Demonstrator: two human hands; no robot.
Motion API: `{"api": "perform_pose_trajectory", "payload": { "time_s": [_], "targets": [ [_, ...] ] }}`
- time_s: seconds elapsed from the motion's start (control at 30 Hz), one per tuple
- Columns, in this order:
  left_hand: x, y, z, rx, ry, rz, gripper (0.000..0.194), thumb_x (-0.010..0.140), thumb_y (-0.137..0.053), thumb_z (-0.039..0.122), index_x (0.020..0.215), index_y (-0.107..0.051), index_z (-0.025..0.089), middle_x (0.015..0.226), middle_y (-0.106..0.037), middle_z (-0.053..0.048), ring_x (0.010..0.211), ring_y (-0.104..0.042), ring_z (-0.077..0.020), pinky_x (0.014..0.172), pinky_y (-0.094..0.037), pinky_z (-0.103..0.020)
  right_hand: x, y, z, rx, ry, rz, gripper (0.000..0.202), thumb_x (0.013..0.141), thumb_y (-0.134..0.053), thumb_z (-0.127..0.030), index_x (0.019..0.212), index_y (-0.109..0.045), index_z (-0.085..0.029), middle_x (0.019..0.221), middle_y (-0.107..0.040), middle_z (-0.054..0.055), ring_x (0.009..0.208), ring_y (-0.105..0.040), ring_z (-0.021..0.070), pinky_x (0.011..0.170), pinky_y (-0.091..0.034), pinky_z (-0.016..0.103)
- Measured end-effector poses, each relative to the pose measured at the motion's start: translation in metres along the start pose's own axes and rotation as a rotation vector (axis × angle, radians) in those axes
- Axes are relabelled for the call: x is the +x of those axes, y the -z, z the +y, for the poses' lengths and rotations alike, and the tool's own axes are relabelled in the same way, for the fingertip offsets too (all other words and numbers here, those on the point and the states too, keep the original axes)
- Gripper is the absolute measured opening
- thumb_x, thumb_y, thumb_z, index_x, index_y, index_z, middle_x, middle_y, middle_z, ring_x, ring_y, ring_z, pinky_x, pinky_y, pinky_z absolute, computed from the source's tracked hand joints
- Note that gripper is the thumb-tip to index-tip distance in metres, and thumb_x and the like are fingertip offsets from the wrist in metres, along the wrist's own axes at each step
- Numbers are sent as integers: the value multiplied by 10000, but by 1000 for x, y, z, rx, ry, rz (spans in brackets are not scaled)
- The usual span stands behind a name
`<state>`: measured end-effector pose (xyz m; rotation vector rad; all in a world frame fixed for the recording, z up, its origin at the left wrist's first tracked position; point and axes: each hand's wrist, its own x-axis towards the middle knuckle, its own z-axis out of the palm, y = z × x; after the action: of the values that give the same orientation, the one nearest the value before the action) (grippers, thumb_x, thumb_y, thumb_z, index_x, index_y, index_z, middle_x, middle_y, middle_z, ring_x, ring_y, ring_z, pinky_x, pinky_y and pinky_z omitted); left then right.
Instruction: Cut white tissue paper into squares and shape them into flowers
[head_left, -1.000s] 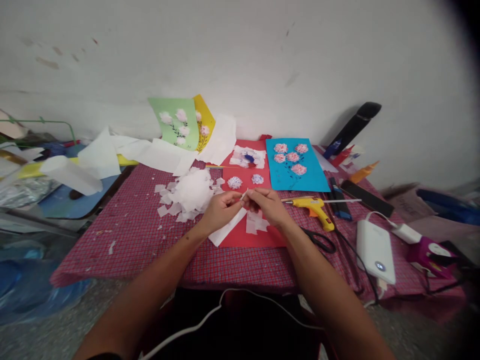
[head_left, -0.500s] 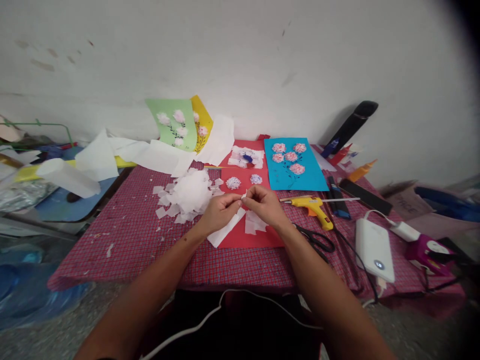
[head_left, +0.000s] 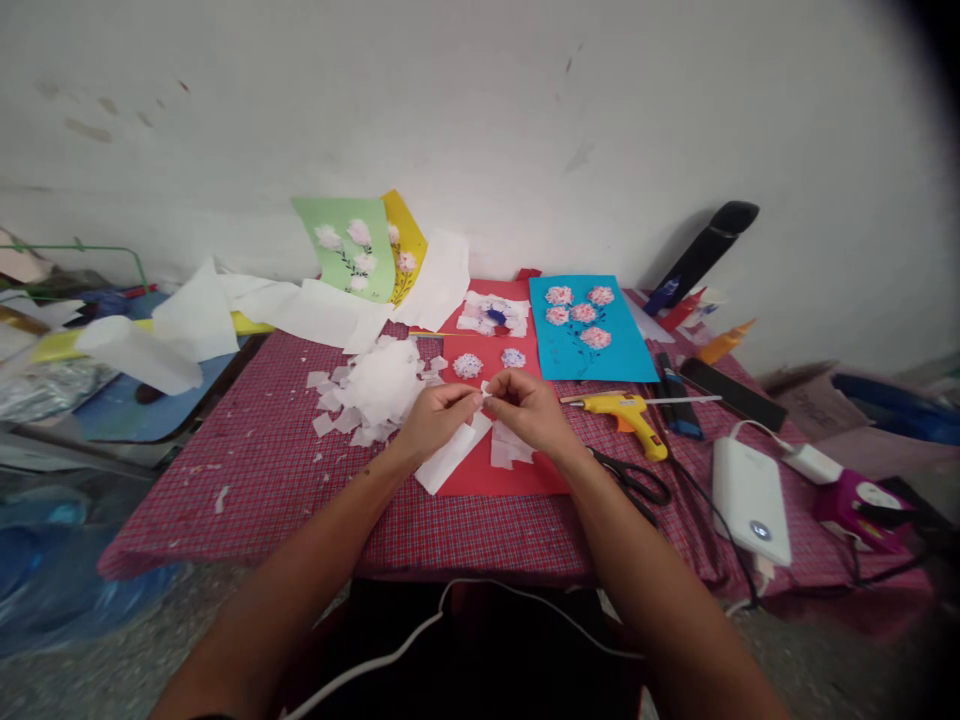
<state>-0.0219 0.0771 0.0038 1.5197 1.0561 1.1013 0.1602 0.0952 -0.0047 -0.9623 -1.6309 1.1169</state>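
Note:
Above the red card [head_left: 457, 480], my left hand [head_left: 441, 418] and my right hand [head_left: 529, 408] meet, fingertips pinched on a small piece of white tissue paper [head_left: 485, 388]. Most of that piece is hidden by the fingers. Beneath the hands lie a folded white paper strip [head_left: 447, 464] and some tissue squares [head_left: 511, 450]. Just beyond are two speckled paper flowers, one at left [head_left: 468, 366] and one at right [head_left: 513, 357]. A heap of white tissue squares [head_left: 382, 385] is left of my left hand. Farther back, a blue-stained tissue pad [head_left: 480, 312] rests on the red card.
A blue card with pink flowers [head_left: 562, 350], a yellow glue gun [head_left: 622, 408] and black scissors [head_left: 637, 483] lie to the right. Beyond them are a white power bank [head_left: 750, 500] and cables. A green flower card [head_left: 334, 225] leans on the wall.
The fingertips have shifted slightly and a bit more of the white tissue piece shows between them. Other things stay in place; the view has moved a little.

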Motion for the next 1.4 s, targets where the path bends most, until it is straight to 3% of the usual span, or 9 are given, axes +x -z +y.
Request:
{"api": "perform_pose_trajectory", "payload": {
  "time_s": [0.1,0.2,0.37,0.47,0.6,0.7,0.9,1.4],
  "targets": [
    [-1,0,-2,-4,-14,8,252,862,-672,389,922,-763,163,705,-637,2,652,-526,-123,625,-408,-247,0,-1,1,2,-13,-3,131,823,-700,-301,869,-622,-206,774,-596,-13,668,-530,133,620,-419,275],
    [-1,-1,-2,28,-20,74,224,866,-666,366,879,-768,168,714,-651,0,663,-540,-125,637,-423,-247,1,0,-2,10,-27,11,173,793,-724,-297,900,-621,-209,808,-600,-10,692,-536,135,631,-429,272],
    [-3,-1,0,28,-16,87,243,873,-659,384,910,-787,180,732,-677,-8,671,-558,-133,626,-429,-248,1,4,-12,189,-87,-9,399,734,-779,-330,1094,-642,-227,1038,-656,34,905,-601,177,756,-485,292],
    [-3,-1,2,26,-15,64,230,860,-672,373,894,-790,179,718,-683,-12,654,-555,-128,612,-423,-244,0,4,-15,244,-162,-59,282,765,-761,-399,954,-682,-204,889,-666,19,795,-594,164,723,-479,296],
    [-3,-2,-1,-48,23,72,227,814,-719,371,906,-781,173,743,-699,-17,638,-565,-122,594,-426,-240,0,4,-12,226,-160,20,274,750,-777,-442,795,-665,-195,735,-619,-10,682,-545,142,657,-447,283],
    [-1,-1,-4,-161,60,80,222,786,-737,346,910,-763,164,656,-653,2,560,-530,-101,535,-397,-227,0,6,-13,230,-163,41,249,749,-770,-414,774,-655,-195,707,-603,-16,658,-535,140,640,-436,282],
    [-1,-1,0,-322,210,9,224,789,-713,370,856,-715,157,470,-484,57,377,-318,-48,393,-202,-208,-2,8,-21,177,-150,18,150,755,-705,-327,728,-637,-195,659,-569,-25,620,-490,131,600,-390,268],
    [-1,-2,1,-316,246,-28,195,784,-733,347,783,-673,161,456,-466,69,362,-296,-28,392,-186,-197,-2,6,-22,97,-152,-22,128,754,-665,-308,708,-621,-198,650,-557,-25,591,-458,126,557,-352,266]
  ]
}}
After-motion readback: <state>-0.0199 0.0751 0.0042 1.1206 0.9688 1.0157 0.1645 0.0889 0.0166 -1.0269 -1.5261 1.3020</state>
